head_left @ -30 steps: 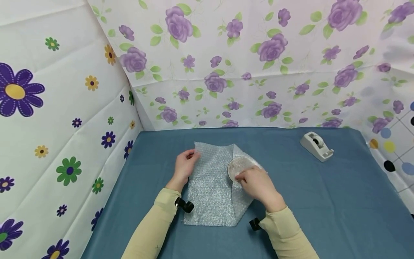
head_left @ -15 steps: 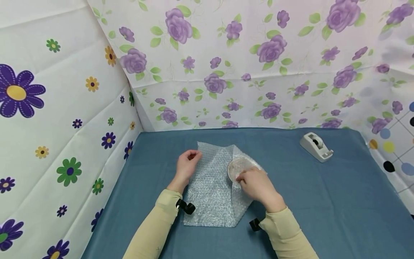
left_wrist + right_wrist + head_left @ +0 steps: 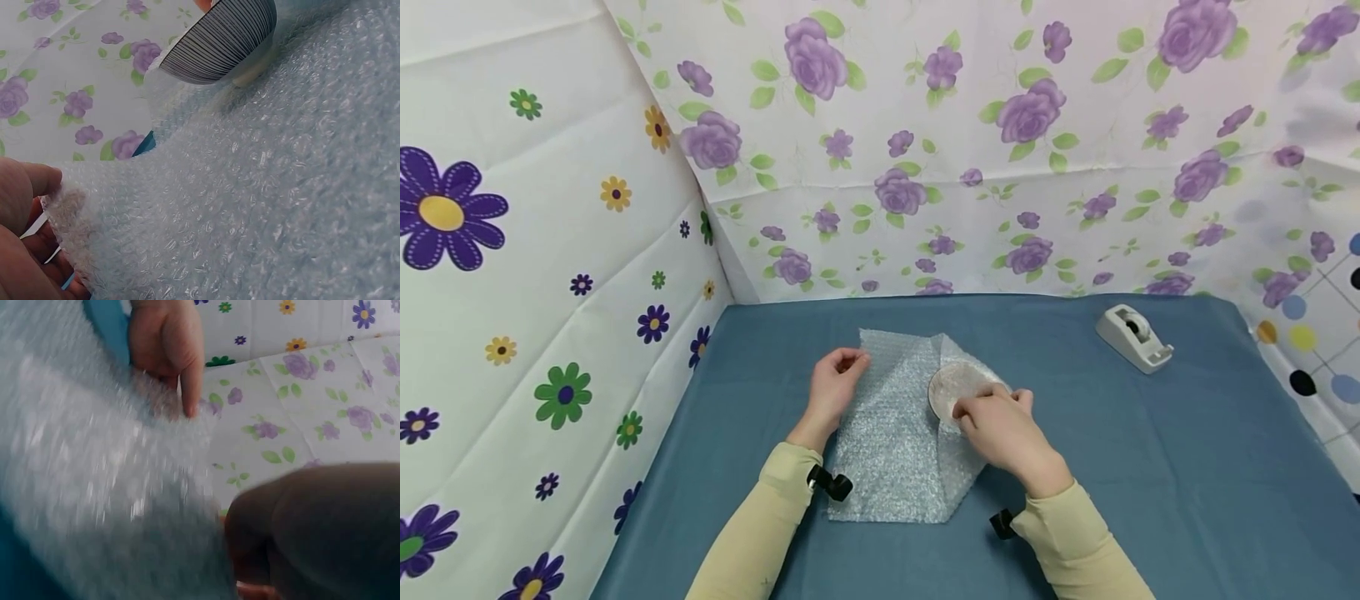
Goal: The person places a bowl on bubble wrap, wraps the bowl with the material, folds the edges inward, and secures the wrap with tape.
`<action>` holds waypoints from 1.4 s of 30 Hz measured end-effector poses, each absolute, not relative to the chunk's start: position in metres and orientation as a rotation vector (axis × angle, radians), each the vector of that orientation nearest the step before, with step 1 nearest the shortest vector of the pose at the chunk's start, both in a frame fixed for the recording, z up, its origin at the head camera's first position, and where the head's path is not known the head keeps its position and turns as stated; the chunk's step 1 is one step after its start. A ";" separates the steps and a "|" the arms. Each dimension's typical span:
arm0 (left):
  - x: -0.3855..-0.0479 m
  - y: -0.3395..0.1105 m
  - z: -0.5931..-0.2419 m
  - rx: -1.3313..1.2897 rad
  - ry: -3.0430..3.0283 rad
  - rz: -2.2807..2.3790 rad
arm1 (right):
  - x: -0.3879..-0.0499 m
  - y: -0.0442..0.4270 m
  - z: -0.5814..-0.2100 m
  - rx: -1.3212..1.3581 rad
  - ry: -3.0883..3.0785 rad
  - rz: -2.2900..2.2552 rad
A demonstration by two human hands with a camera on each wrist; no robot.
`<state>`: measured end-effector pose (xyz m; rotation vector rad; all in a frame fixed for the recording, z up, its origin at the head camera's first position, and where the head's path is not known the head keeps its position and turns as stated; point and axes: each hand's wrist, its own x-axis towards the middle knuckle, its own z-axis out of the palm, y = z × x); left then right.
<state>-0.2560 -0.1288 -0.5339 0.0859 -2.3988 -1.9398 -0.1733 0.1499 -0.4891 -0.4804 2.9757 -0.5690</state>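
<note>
A sheet of bubble wrap [image 3: 887,450] lies on the table, its right part folded over toward the middle. On it sits a bowl [image 3: 228,44] with thin dark stripes outside; in the head view the folded wrap partly covers it. My left hand [image 3: 833,387] pinches the sheet's upper left edge between thumb and fingers, lifting it a little. Over the bowl's right side, my right hand [image 3: 1003,429] holds the folded flap with curled fingers. Its fingertips are partly hidden in the head view, and the right wrist view is dark and blurred there.
A white tape dispenser [image 3: 1133,337] stands at the back right of the blue-covered table [image 3: 1150,475]. Flowered cloths hang behind [image 3: 850,150] and along the left side. Black wrist cameras sit below both hands.
My left hand has shifted slightly right with the upper left edge of the wrap. My right hand has moved a little to the right over the bowl, its fingers spreading somewhat.
</note>
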 end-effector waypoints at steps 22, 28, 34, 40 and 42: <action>-0.247 -0.120 -0.515 -0.037 -2.333 -1.939 | -0.172 0.171 -0.504 -0.661 2.902 -0.709; -0.240 -0.113 -0.505 -0.166 -2.392 -1.890 | -0.173 0.170 -0.505 -0.661 2.894 -0.700; -0.236 -0.106 -0.498 -0.271 -2.423 -1.852 | -0.173 0.171 -0.505 -0.655 2.904 -0.705; -0.233 -0.102 -0.495 -0.326 -2.433 -1.827 | -0.174 0.172 -0.504 -0.640 2.908 -0.714; -0.232 -0.100 -0.494 -0.347 -2.429 -1.828 | -0.174 0.172 -0.503 -0.636 2.906 -0.717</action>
